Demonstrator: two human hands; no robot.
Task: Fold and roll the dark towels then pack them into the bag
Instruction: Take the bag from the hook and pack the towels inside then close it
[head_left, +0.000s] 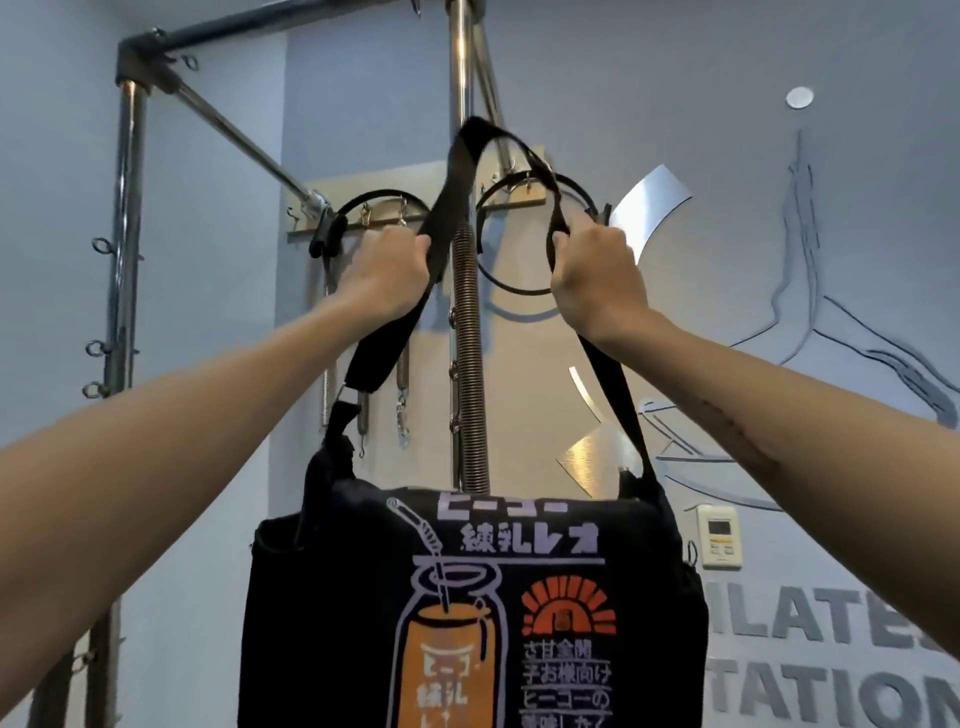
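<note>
Bag (467, 613) hangs in front of me by its strap (452, 171) — left hand (387, 270) grips one side, right hand (592, 270) the other. I fear the strap catches on the steel pole (460, 62) — no towels visible.

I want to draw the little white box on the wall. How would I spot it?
Start at the big black bag hanging from the strap held up by both hands. Look just past the bag's upper right corner, on the grey wall above the large silver letters. The small box there is the only cream-white thing, with a tiny screen and buttons below it.
</note>
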